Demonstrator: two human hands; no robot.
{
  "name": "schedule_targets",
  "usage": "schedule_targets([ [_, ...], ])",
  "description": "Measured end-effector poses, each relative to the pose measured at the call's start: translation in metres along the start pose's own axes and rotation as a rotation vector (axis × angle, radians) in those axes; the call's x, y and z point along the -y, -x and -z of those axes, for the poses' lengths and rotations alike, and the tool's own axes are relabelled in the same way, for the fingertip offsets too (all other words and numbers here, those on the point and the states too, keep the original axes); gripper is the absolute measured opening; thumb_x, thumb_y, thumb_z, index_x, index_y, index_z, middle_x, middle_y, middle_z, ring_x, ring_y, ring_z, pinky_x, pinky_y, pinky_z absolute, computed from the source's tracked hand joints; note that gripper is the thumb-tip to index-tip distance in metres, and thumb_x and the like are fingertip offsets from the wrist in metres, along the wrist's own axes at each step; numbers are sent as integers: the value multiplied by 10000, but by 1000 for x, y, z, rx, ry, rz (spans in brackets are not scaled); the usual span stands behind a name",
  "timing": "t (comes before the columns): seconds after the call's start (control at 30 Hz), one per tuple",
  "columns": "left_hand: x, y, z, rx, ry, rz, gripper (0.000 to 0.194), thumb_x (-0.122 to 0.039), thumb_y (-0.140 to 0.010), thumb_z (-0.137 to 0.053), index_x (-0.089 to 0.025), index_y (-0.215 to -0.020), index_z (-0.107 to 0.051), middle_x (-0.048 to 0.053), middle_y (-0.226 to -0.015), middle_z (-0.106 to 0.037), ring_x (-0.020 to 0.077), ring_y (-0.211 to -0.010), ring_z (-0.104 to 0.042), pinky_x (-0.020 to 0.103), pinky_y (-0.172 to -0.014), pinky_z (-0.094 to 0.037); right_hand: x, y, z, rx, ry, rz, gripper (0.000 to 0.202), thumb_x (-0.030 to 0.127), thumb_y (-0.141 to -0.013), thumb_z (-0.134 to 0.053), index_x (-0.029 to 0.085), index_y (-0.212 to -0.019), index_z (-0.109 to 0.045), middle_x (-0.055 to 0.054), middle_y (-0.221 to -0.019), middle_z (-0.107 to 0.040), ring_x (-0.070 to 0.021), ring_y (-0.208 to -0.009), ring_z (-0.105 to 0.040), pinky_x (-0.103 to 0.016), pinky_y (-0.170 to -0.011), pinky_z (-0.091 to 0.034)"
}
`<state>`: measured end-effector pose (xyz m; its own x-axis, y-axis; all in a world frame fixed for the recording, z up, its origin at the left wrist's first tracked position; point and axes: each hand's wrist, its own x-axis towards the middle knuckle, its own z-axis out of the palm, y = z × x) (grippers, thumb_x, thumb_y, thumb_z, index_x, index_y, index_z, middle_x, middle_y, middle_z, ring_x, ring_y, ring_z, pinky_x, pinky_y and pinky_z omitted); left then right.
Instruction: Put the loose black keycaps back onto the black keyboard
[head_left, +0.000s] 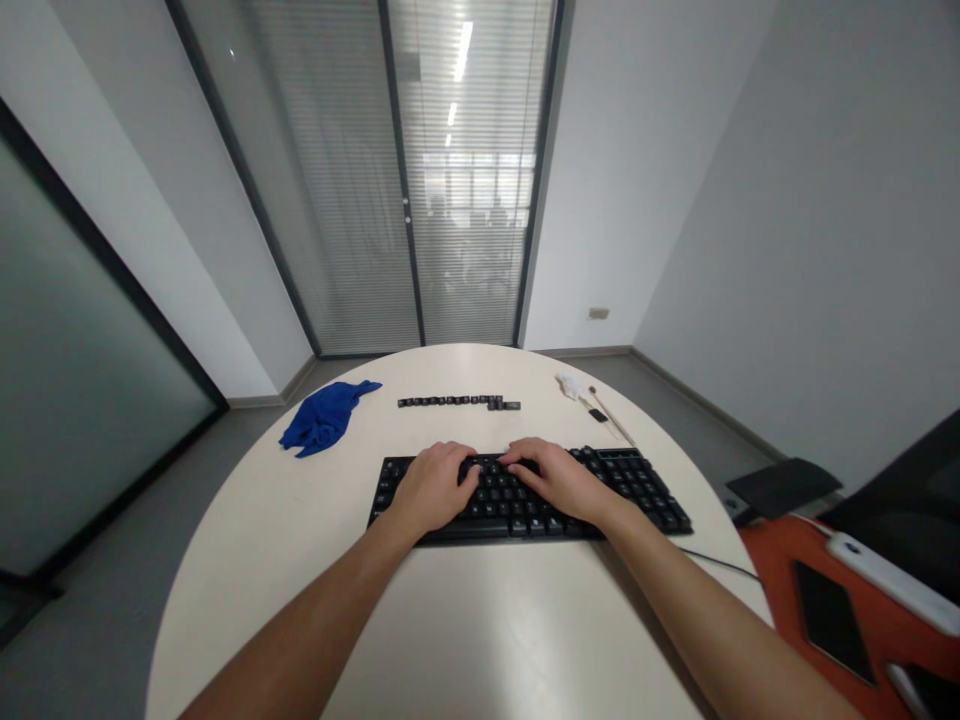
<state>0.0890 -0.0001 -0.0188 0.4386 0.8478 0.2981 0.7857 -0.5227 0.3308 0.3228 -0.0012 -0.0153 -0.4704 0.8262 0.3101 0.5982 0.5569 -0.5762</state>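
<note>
A black keyboard (pixel 487 525) lies across the table in front of me, tilted slightly, its cable running off to the right. My left hand (pixel 435 485) rests over its left half, fingers reaching to the top row and thumb apart from them. Over the middle, my right hand (pixel 553 478) has its fingers stretched toward the same upper row, thumb spread away. No object shows in either hand, though the fingertips are partly hidden. Behind the keyboard, several loose black keycaps (pixel 448 400) stand in a row, with a few more (pixel 504 405) at its right end.
A crumpled blue cloth (pixel 326 415) lies at the left of the round white table (pixel 315 560). At the back right are white tissue (pixel 570 385), a thin stick (pixel 613 415) and a small black piece (pixel 598 415). An orange chair seat (pixel 780 570) holds a phone (pixel 832 615) and power strip (pixel 892 580).
</note>
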Motion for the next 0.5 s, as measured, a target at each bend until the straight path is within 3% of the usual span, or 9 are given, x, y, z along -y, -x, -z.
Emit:
schedule_targets([
  [0.3,0,0,-1,-5,-19,-11,258,-311,-976,-500,-187,-1110,-681,84,-1077,-725,257,-1007,-645,396,-934,-496,7,0,3,54,45,26,262,111,-936,-556,222,-1068,-753,-55,-1076,-712,-188,-989,-671,-303,-942,-502],
  [0.5,1,1,-1,-18,-22,-9,258,-324,-979,-504,-194,-1115,-681,81,-1073,-721,259,-1005,-644,399,-928,-497,28,-1,3,90,202,29,298,59,-951,-482,170,-1040,-744,-89,-1043,-695,-199,-967,-667,-295,-907,-510],
])
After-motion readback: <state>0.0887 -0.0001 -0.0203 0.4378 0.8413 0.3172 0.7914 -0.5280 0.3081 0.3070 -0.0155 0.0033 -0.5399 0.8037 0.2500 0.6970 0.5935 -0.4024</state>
